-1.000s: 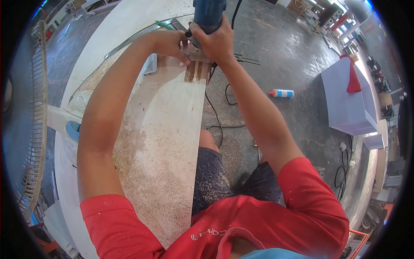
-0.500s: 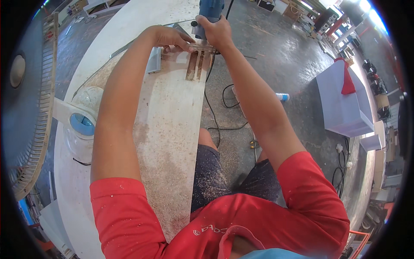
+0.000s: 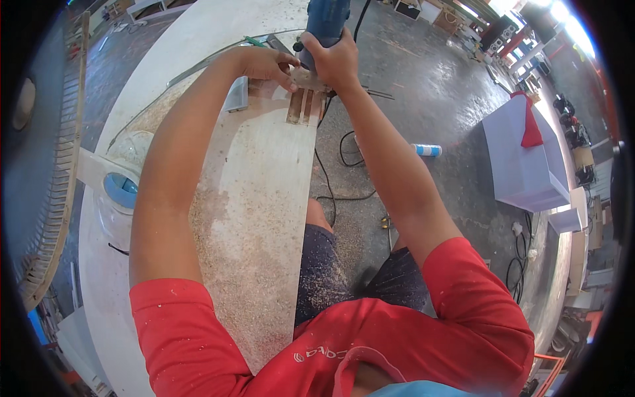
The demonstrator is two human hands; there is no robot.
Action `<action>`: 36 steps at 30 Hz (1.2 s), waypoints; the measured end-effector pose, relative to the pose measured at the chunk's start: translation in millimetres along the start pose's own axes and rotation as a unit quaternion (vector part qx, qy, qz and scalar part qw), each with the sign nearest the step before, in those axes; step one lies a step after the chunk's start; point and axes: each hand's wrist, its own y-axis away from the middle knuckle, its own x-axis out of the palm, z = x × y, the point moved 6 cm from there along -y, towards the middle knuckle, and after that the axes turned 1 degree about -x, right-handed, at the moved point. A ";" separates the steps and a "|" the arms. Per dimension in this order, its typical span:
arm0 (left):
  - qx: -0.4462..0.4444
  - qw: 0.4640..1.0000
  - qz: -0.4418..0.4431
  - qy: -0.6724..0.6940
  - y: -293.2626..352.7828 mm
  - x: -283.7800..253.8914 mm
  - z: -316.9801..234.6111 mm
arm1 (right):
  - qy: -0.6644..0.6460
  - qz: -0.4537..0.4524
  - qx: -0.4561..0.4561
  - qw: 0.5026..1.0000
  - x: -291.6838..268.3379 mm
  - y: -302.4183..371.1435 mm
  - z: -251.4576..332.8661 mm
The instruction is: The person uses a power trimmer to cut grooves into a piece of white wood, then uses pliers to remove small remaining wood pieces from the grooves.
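At the far end of the white board (image 3: 261, 155), my right hand (image 3: 336, 59) is wrapped round the lower body of a blue trim router (image 3: 328, 20). The router stands upright, its clear base plate (image 3: 307, 80) over a brown wooden piece with long slots (image 3: 296, 109). Beside the base is my left hand (image 3: 268, 66), its thumb and fingers apart and the thumb tip close to the plate. Whether those fingers touch the plate is hard to make out. A grey rectangular block (image 3: 237, 94) sits just left of the wooden piece. The router bit is hidden.
Sawdust (image 3: 245, 278) covers much of the board. At the left stand a large fan (image 3: 56, 178) and a clear rounded container (image 3: 112, 221). A black cable (image 3: 322, 165) trails on the floor, near a blue-and-white tube (image 3: 426, 150). A white box (image 3: 522, 159) with red cloth stands right.
The router has shifted slightly toward me and to the right with my right hand. My left thumb has moved down a little, and its fingers have opened away from the base plate.
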 end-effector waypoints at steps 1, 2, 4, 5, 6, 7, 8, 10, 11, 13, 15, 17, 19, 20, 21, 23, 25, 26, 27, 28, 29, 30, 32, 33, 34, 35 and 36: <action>0.013 0.999 -0.012 -0.033 0.1 -0.3 -1.7 | 0.000 0.001 0.002 1.000 0.0 3.0 -0.1; 0.012 0.999 -0.010 -0.031 -0.3 0.3 -1.9 | -0.015 0.000 -0.012 1.000 0.1 5.9 2.0; -0.017 0.999 0.029 -0.033 -0.2 3.4 -3.2 | -0.029 0.000 -0.027 0.999 -0.8 7.4 3.9; -0.017 0.999 0.030 -0.031 1.3 3.6 -4.4 | -0.032 -0.003 -0.037 0.999 -1.6 7.6 5.1; 0.003 1.000 0.010 -0.025 4.4 2.6 -9.1 | -0.037 -0.006 -0.045 0.998 -2.5 8.4 4.7; 0.023 1.000 -0.009 -0.018 5.4 2.6 -11.9 | -0.036 -0.005 -0.042 0.998 -2.2 7.5 3.3; 0.022 1.000 -0.006 -0.016 3.6 5.4 -9.7 | -0.032 -0.005 -0.042 0.999 -1.9 5.7 2.3; 0.034 0.999 -0.028 0.000 3.7 0.4 -9.7 | -0.030 -0.007 -0.044 0.999 -0.8 3.9 1.9; 0.033 0.999 -0.027 -0.001 3.3 1.2 -9.6 | -0.023 -0.014 -0.059 0.998 -1.2 5.3 3.1; 0.023 0.998 -0.017 -0.047 3.7 1.7 -11.4 | -0.019 -0.022 -0.075 0.997 -1.2 4.8 6.6; 0.028 0.999 -0.027 -0.038 3.0 0.6 -10.8 | -0.028 -0.024 -0.067 0.997 -3.1 5.5 5.1; 0.034 0.998 -0.035 -0.027 2.2 1.3 -10.9 | -0.017 -0.021 -0.072 0.997 0.1 3.6 2.1; 0.012 0.998 -0.026 -0.051 5.0 -1.4 -12.9 | -0.006 -0.020 -0.081 0.996 0.7 2.3 4.5; 0.012 0.998 -0.027 -0.051 4.8 -0.9 -13.3 | -0.010 -0.022 -0.078 0.997 -1.1 4.4 4.0; 0.018 0.998 -0.035 -0.049 5.2 -0.2 -15.0 | -0.015 -0.025 -0.073 0.997 -2.1 6.1 2.6; 0.024 0.998 -0.043 -0.046 6.5 -0.1 -16.9 | -0.009 -0.026 -0.075 0.997 -0.3 3.7 0.5; 0.002 0.999 -0.032 -0.028 11.6 -2.6 -22.4 | 0.000 -0.027 -0.077 0.997 -0.8 5.3 -2.4; 0.004 0.999 -0.031 -0.027 9.3 0.2 -21.9 | -0.010 -0.031 -0.080 0.996 -2.2 9.0 -4.1; 0.004 0.999 -0.034 -0.039 8.5 -0.2 -19.4 | -0.026 -0.037 -0.085 0.995 -1.9 10.6 -0.8; 0.004 0.998 -0.036 -0.051 8.1 0.6 -16.8 | -0.029 -0.039 -0.087 0.995 -1.7 12.9 1.9; 0.002 0.998 -0.038 -0.054 8.9 3.6 -13.0 | -0.044 -0.038 -0.083 0.995 -1.4 15.8 3.8; 0.018 0.997 -0.050 -0.051 9.5 3.9 -15.3 | -0.057 -0.039 -0.083 0.994 -3.0 14.1 4.3; 0.036 0.996 -0.066 -0.054 8.1 -2.5 -19.1 | -0.030 -0.032 -0.080 0.996 -2.3 10.3 5.6; -0.001 0.999 -0.033 -0.043 7.3 -0.4 -18.4 | -0.001 -0.022 -0.068 0.997 -1.6 10.6 4.3; -0.039 0.999 0.001 -0.033 7.7 1.8 -17.8 | -0.002 -0.026 -0.070 0.997 -2.6 9.2 4.9; -0.037 0.999 -0.001 -0.037 7.1 -0.9 -19.2 | -0.006 -0.022 -0.060 0.998 -2.8 6.4 4.4; -0.030 0.999 0.001 -0.025 7.4 -2.7 -18.7 | -0.009 -0.016 -0.050 0.999 -2.1 5.7 5.5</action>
